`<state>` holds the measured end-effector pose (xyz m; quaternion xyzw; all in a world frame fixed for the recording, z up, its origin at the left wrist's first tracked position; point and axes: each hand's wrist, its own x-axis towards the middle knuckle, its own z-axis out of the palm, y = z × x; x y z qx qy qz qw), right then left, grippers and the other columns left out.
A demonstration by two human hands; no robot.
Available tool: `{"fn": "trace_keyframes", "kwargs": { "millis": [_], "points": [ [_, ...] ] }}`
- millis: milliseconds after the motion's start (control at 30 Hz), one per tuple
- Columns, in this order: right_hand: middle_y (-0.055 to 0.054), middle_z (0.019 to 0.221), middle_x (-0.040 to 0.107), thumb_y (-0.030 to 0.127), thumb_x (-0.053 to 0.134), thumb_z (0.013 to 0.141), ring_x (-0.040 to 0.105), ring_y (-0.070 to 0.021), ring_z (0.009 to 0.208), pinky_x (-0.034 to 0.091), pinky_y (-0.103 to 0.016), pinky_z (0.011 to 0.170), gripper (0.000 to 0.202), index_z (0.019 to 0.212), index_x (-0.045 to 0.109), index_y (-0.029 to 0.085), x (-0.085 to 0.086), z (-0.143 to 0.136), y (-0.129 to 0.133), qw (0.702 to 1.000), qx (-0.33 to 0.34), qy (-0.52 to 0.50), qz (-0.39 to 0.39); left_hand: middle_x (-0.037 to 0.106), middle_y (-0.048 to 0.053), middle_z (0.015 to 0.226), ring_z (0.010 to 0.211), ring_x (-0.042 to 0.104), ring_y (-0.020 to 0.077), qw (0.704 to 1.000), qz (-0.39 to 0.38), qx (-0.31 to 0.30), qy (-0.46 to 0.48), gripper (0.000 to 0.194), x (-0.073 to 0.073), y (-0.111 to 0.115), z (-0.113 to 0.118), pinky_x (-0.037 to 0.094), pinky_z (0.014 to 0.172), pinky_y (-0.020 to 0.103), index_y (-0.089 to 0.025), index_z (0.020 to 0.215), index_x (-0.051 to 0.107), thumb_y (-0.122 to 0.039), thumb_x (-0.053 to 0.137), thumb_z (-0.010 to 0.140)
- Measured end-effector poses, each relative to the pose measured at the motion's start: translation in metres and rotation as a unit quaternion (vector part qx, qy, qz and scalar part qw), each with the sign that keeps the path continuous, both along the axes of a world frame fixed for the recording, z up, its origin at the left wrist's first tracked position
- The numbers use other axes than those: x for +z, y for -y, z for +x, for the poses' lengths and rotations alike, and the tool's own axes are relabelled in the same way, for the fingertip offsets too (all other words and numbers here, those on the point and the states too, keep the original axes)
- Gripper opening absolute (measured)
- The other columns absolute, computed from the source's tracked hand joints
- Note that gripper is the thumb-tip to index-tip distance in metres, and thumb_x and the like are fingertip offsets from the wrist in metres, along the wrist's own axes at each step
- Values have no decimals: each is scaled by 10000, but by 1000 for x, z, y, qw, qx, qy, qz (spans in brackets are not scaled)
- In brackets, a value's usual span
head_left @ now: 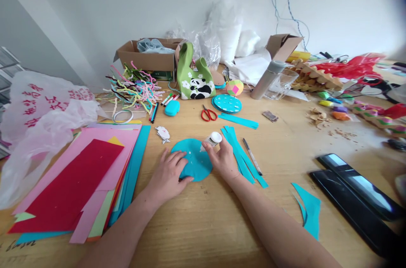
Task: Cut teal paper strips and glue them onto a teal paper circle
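A round blue disc (198,166) lies flat on the table with small white dabs on its upper part. My left hand (169,170) rests on the disc's left side, fingers spread. In my right hand (223,158) is a small white bottle (214,138), tilted over the disc's upper right edge; its contents are hidden. Blue paper strips (242,158) and a pen (253,157) lie just right of that hand. Beyond the disc are red-handled scissors (209,113), a stack of blue discs with white marks (226,103) and a white cut-out (163,133).
Coloured paper sheets (72,175) are piled on the left beside a plastic bag (41,111). Pipe cleaners (133,88), a panda bag (196,80) and a grey flask (266,80) stand at the back. Black devices (349,200) and a blue scrap (312,209) lie right.
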<state>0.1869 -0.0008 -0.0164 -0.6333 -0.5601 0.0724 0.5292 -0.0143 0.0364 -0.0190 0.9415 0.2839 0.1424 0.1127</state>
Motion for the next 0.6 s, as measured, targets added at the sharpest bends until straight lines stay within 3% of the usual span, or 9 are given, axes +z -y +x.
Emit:
{"fn": "trace_keyframes", "kwargs": {
  "millis": [600],
  "points": [
    [-4, 700, 538, 383, 579, 848, 488, -160, 623, 383, -283, 573, 205, 782, 501, 205, 1, 0, 0, 1000, 4, 1, -12, 586, 113, 1298, 1237, 488, 293, 1000, -3, 3, 1, 355, 1, 1, 0, 217, 1118, 555, -210, 1073, 612, -393, 683, 777]
  ]
}}
